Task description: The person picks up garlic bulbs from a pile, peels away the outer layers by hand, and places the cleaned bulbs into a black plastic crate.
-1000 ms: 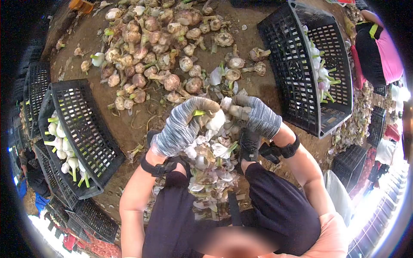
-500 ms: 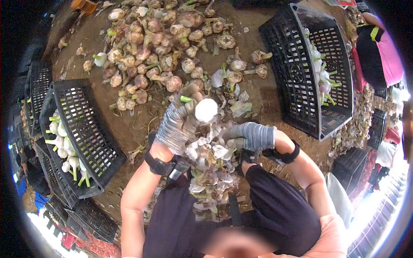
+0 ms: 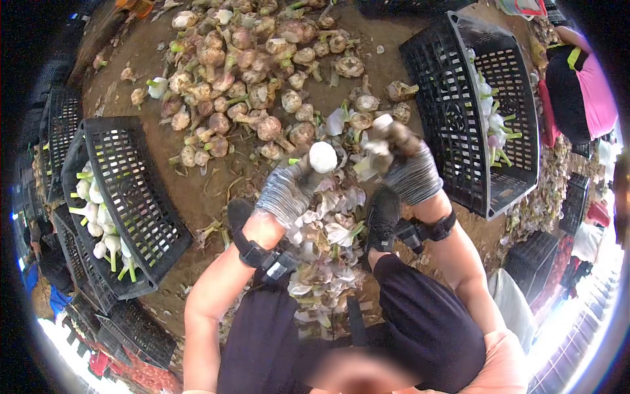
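My left hand (image 3: pixel 289 190), in a grey striped glove, is closed round a peeled white garlic bulb (image 3: pixel 323 157), with a bit of green stem showing. To its right my right hand (image 3: pixel 408 164), gloved too, is blurred, its fingers bent near pale pieces that look like garlic skin (image 3: pixel 375 146); whether it grips them is unclear. Unpeeled garlic bulbs (image 3: pixel 246 59) lie heaped on the ground ahead of both hands. Loose skins (image 3: pixel 328 243) are piled between my legs.
A black crate (image 3: pixel 134 203) holding white garlic stands at the left. Another black crate (image 3: pixel 453 105) with garlic is at the right. A person in pink and black (image 3: pixel 581 92) is at the far right. More crates (image 3: pixel 535 259) stand at the edges.
My right hand has moved right and forward, away from the skin pile. My left hand, still with the bulb, has shifted slightly right. More of my right shoe is visible.
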`<state>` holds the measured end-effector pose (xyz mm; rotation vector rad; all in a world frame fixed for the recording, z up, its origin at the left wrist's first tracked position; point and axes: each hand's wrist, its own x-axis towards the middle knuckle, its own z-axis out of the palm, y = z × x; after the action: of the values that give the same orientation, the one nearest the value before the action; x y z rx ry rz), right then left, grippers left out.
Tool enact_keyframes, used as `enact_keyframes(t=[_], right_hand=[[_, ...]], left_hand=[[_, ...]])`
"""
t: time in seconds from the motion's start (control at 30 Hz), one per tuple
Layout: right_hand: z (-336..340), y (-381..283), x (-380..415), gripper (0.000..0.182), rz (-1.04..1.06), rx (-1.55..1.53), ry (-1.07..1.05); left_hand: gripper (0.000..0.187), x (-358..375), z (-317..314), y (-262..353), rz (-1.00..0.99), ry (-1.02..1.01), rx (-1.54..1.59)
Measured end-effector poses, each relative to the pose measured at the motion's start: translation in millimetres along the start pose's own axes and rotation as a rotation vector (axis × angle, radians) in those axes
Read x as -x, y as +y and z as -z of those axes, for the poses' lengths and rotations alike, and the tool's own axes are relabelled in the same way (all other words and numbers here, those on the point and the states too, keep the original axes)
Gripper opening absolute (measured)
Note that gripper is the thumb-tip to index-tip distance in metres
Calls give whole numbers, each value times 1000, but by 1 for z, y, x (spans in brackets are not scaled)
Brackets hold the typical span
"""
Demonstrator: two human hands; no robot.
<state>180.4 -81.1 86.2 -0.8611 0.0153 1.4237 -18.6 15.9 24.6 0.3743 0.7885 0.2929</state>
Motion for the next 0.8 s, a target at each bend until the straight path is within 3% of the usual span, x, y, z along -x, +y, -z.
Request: enact_keyframes(t=[0.03, 0.07, 0.1, 0.13, 0.17, 0.2, 0.23, 0.3, 0.33, 0.4, 0.43, 0.47, 0.5, 0.53, 0.57, 0.63, 0.67, 0.73, 0.77, 0.8], right_hand=[[4, -7, -3, 35, -16, -1, 7], [5, -5, -4, 46, 40, 329, 188], [5, -5, 2, 54, -62, 505, 174], [14, 12, 2, 56, 42, 570, 66], [21, 30, 1, 60, 145, 631, -44], [15, 34, 3, 62, 35, 697, -108], [13, 38, -1, 60, 208, 1058, -126], [-2, 16, 8, 56, -170, 677, 110], [8, 6, 4, 50, -5, 765, 81], [35, -25, 20, 55, -8, -9, 4], [30, -42, 36, 66, 233, 167, 105], [41, -59, 43, 72, 290, 28, -97], [55, -69, 39, 68, 207, -435, -551], [53, -76, 53, 59, 289, -394, -457], [58, -76, 52, 59, 289, -395, -457], [70, -68, 45, 48, 193, -112, -357], [65, -60, 36, 41, 133, 99, -272], [53, -43, 17, 35, -7, 588, -145], [48, -30, 9, 32, -88, 764, -101], [42, -17, 1, 28, -178, 938, -72]], left_hand=[[25, 1, 3, -2, -95, -74, -247], [26, -1, 5, -5, -63, -61, -223], [28, -1, -3, -1, 77, 19, 67], [31, 0, -12, 4, 189, 137, 367], [31, 1, -19, 3, 185, 140, 370], [33, 3, -25, 1, 136, 82, 148], [35, 5, -31, 1, 86, 27, -75], [43, 11, -40, 6, -58, -25, -364], [44, 7, -30, 3, -116, -5, -471], [45, 5, -16, 9, -260, 91, -753], [46, 4, -11, 17, -351, 199, -942], [46, 3, -7, 25, -425, 330, -1130], [47, -3, 10, 32, -624, 429, -1432], [51, -11, 25, 40, -858, 456, -1573], [55, -18, 36, 48, -874, 434, -1653], [58, -33, 41, 68, -660, 425, -1929], [58, -41, 47, 71, -661, 425, -1931], [61, -56, 56, 72, -572, 129, -2025], [61, -61, 54, 78, -572, 126, -2026], [61, -65, 50, 84, -453, 70, -2035]])
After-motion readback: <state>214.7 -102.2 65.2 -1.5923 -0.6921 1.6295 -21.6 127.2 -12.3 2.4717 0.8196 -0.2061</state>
